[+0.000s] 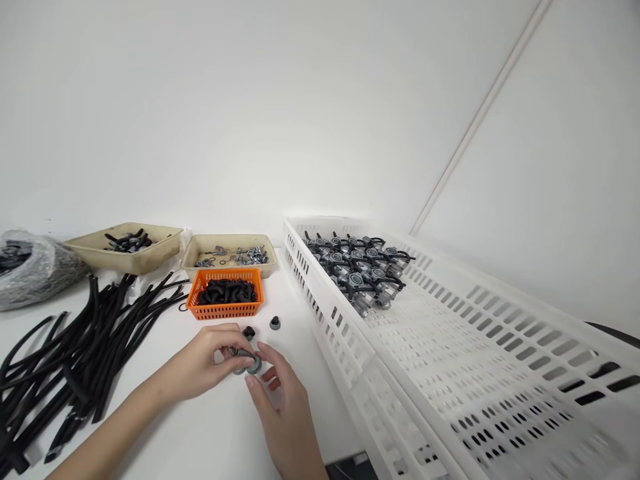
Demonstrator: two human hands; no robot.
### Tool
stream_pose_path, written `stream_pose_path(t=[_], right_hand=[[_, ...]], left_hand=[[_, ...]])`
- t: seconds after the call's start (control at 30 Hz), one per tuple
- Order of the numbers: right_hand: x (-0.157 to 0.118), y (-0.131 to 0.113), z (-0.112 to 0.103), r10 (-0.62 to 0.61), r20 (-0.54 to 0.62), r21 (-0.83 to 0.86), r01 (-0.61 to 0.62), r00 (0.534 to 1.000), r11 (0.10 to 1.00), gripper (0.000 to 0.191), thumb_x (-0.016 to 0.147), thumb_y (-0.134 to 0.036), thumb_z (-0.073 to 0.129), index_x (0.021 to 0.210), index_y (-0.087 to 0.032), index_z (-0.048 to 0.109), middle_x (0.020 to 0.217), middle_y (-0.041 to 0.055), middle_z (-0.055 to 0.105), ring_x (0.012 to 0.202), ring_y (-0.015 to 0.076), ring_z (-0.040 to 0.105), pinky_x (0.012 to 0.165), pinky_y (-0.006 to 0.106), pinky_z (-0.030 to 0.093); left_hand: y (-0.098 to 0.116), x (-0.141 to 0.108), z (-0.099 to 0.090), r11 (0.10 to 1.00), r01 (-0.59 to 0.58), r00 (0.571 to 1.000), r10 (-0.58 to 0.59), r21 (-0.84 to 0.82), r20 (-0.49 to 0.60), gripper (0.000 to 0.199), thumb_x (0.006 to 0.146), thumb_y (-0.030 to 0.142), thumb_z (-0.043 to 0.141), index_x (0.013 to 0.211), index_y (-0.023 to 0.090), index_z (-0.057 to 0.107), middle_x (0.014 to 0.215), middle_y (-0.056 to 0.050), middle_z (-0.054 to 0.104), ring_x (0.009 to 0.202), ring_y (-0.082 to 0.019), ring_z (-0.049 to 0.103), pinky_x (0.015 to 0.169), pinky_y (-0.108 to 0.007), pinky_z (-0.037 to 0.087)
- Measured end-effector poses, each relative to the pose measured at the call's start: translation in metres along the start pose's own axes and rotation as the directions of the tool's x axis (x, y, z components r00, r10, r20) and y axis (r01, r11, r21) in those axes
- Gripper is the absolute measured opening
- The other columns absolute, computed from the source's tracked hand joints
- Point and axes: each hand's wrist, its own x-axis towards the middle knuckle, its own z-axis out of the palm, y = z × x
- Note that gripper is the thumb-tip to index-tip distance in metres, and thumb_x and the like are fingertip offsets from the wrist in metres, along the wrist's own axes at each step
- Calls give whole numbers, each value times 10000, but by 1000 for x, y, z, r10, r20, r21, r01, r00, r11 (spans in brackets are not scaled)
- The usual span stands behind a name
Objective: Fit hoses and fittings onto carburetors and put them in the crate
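A small grey round fitting (255, 366) with a dark part across it is between my two hands, just above the white table. The thumb and fingers of my left hand (207, 363) pinch it from the left. On its right side, my right hand (285, 400) has its thumb and index fingertip closed about the fitting's edge, the other fingers curled. My fingers cover much of the piece. Just beyond them stand two small grey pieces with black tops, one black-topped piece (249, 332) close to my left fingers and another black-topped piece (275, 323) farther right.
An orange basket (225, 311) holds short black tubes. Behind it are a beige tray (273, 257) of metal parts and another beige tray (165, 243). Long black hoses (100, 360) and a plastic bag (50, 273) lie left. A large white crate (340, 320) with several assembled parts (355, 267) stands right.
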Motion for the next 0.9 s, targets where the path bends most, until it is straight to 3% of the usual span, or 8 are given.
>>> stream_pose_path(t=[0.1,0.27,0.4,0.5,0.67,0.9], right_hand=[[2,-3,-3,-20,43,65,17,999,998,348,823,-298,562,1148,-206,647,1013,76,692,820,205,609,763,330,500],[4,-4,-7,62,-5,255,-59,998,965,275,796,-333,615,1008,-178,694,958,89,708,854,223,636,783,334,512],[7,-1,-9,177,8,435,-162,984,885,345,747,-429,694,969,-165,679,934,99,728,897,250,661,831,361,511],[9,-1,-8,192,15,540,-169,981,824,371,720,-486,726,918,-177,671,907,88,736,897,249,671,851,360,501],[8,-3,-7,193,35,608,-174,981,775,381,654,-513,778,834,-199,659,842,65,732,844,235,668,796,336,501],[7,-7,-11,207,119,675,-232,971,701,368,610,-424,837,798,-184,630,796,30,725,780,179,667,808,320,498]], left_hand=[[0,0,5,996,55,998,-53,-72,28,129,864,272,600,864,204,710,826,-28,653,752,-151,597,665,-245,464],[-5,1,9,967,106,992,-118,-230,-41,215,786,290,695,971,193,646,740,12,615,713,-142,584,674,-257,469],[-3,0,7,935,111,988,-141,-336,-67,286,739,279,743,974,185,611,730,22,632,706,-140,615,705,-275,493],[0,0,7,906,118,986,-154,-406,-57,298,718,250,758,960,185,597,729,23,659,665,-142,638,671,-277,511],[-2,-1,10,868,80,989,-131,-490,-72,318,721,236,766,982,200,588,750,33,658,673,-138,638,669,-267,529],[-4,-2,14,872,98,993,-121,-479,-16,350,740,200,757,1037,191,574,790,14,649,699,-117,606,712,-273,524]])
